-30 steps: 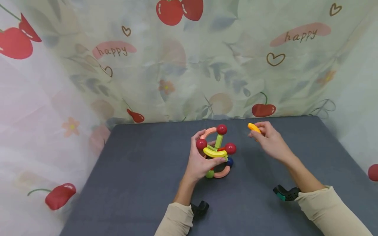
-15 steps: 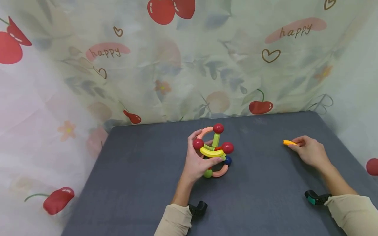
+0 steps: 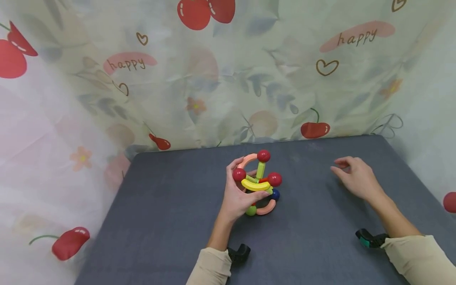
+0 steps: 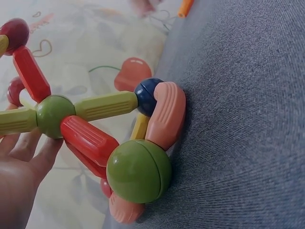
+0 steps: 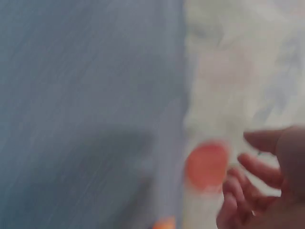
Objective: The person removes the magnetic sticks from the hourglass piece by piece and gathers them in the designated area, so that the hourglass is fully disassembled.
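A toy built of magnetic rods and balls stands near the middle of the table, gripped by my left hand around its left side. Its curved yellow rod lies just above my thumb. In the left wrist view, a green ball and a curved pink rod are at its base, against the cloth. My right hand hovers over the right part of the table, fingers loosely bent, holding nothing. An orange rod lies on the cloth near it; in the head view the rod is hidden.
Dark grey cloth covers the table. A printed curtain hangs along the back edge, with another sheet at the left. Both wrists carry black camera mounts.
My right hand moved right with the orange rod, let it go, then came slightly back left and up. My left hand keeps its grip on the toy. The head view shifted slightly.
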`<state>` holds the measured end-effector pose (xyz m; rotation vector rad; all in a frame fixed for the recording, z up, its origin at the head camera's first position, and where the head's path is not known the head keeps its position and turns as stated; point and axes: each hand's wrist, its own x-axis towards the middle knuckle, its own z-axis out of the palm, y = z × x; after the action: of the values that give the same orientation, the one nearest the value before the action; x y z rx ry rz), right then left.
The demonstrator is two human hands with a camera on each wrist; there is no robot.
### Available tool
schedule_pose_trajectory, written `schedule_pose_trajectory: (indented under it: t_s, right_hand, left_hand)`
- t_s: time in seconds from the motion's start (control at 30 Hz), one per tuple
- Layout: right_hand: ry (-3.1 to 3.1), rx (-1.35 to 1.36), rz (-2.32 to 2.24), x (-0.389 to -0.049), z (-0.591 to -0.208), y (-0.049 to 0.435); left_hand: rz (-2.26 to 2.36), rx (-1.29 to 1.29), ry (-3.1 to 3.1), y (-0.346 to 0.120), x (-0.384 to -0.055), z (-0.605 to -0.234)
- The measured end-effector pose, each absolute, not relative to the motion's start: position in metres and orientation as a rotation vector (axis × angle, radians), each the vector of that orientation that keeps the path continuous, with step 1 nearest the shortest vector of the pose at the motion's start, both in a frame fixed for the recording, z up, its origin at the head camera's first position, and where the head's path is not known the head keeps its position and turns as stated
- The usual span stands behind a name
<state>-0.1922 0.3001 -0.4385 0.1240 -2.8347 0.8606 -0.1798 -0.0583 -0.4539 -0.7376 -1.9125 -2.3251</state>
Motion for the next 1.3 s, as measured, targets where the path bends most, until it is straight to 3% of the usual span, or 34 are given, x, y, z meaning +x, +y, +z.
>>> schedule_pose_trajectory:
  t_s: [0.2, 0.43, 0.73, 1.03, 1.3]
  right_hand:
    - [-2.858, 0.394, 1.243, -0.204, -0.394, 0.219]
    - [-2.807, 0.691, 1.592, -0.227, -0.376, 0.162]
    - [-2.806, 0.777, 1.744, -0.243, -0.381, 0.143]
    - [-2.910, 0.660, 1.733, -0.246, -0.385, 0.134]
    - [-2.548, 0.474, 2.364, -0.256, -0.389, 0.144]
  left_hand:
    - [-2.326, -0.760, -1.911, -0.060, -0.181, -0.454]
    - [-2.334, -0.800, -1.891, -0.059, -0.181, -0.454]
    - [-2.357, -0.794, -1.880, -0.059, -0.180, -0.453]
    - [-2.337, -0.812, -1.881, -0.058, -0.179, -0.454]
    - [-2.332, -0.766, -1.918, -0.057, -0.178, -0.452]
